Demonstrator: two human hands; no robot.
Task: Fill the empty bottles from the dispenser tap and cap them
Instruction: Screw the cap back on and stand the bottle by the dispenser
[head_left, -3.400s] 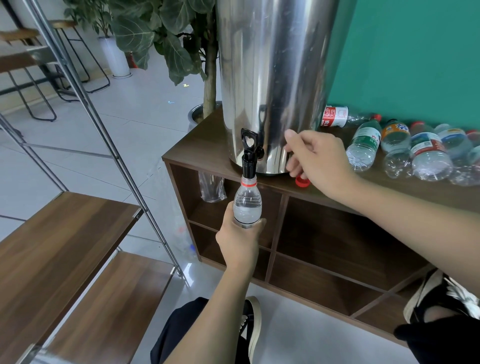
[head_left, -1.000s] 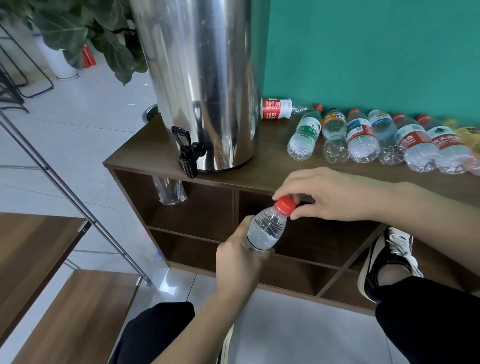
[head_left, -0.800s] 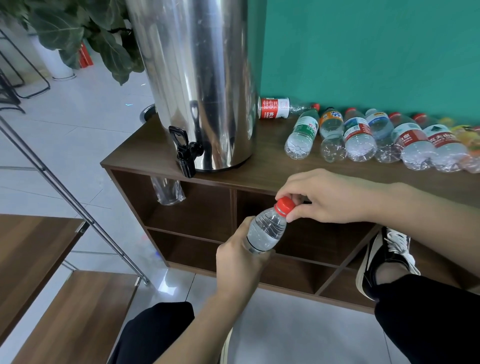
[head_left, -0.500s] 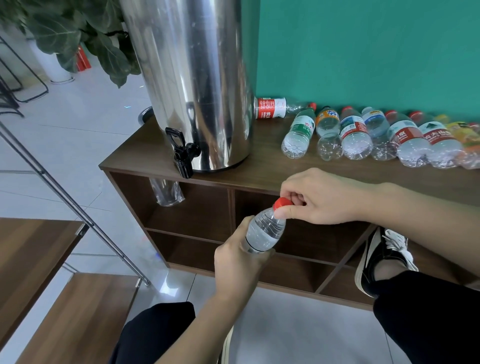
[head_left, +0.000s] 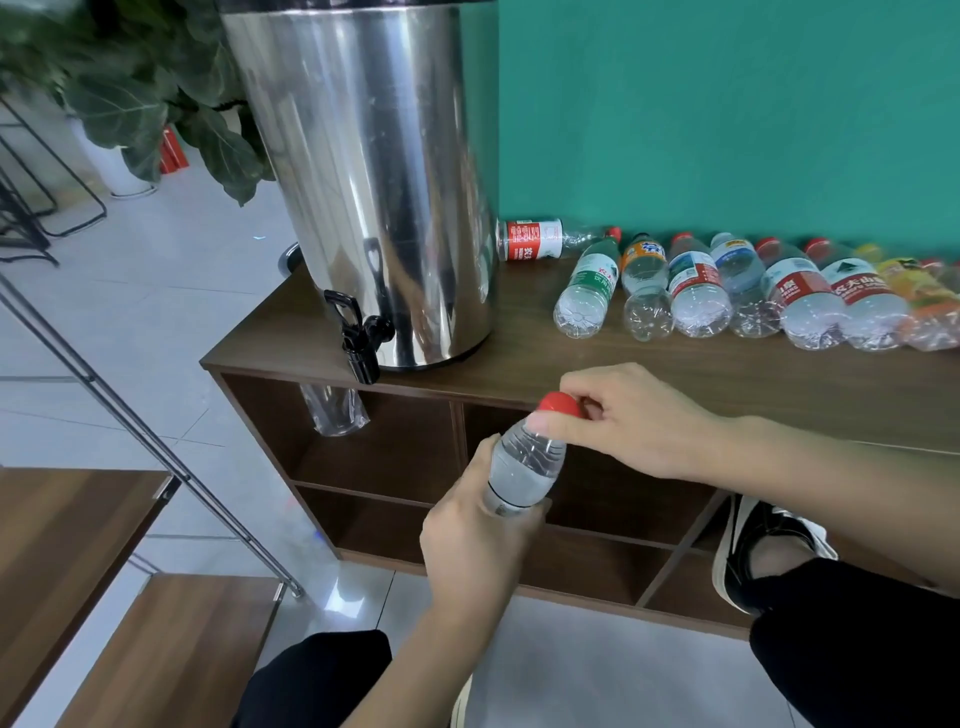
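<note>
Labels on lying bottles (head_left: 696, 296) unreadable; right-hand fingers (head_left: 582, 382) pinch red cap (head_left: 558, 404).

The left hand (head_left: 475, 540) reaches up from below on a bare forearm, fingers curled round the body of a bottle (head_left: 524, 462) tilted to the right. The right hand (head_left: 621, 421) comes in from the right, thumb and fingers pinching the red cap (head_left: 560, 404) on its neck.

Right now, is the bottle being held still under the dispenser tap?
No, the left hand holds the bottle well away from the tap, while the right hand pinches its red cap.
</note>
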